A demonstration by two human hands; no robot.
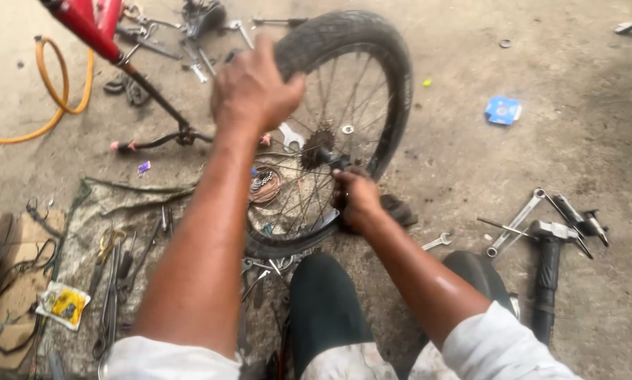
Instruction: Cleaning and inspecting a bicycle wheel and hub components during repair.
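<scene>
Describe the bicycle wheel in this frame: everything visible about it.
The bicycle wheel stands roughly upright on the concrete floor: black knobby rubber tyre, thin metal spokes, a rusty sprocket at the hub. The left hand grips the tyre's top; the right hand is at the axle just below the sprocket. Its lower rim rests near the person's knees.

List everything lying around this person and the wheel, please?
bicycle wheel: one, black tyre, upright on the ground at centre
sprocket: one, dark, at the wheel hub
bicycle frame: one, red, top left
hose: one, orange, far left
hammer: one, black handle, right
spanners: several, silver, right, beside the hammer
blue packet: one, upper right
yellow packet: one, lower left
pliers and tools: several, dark, lower left
left hand: on top of the tyre
right hand: at the hub
</scene>
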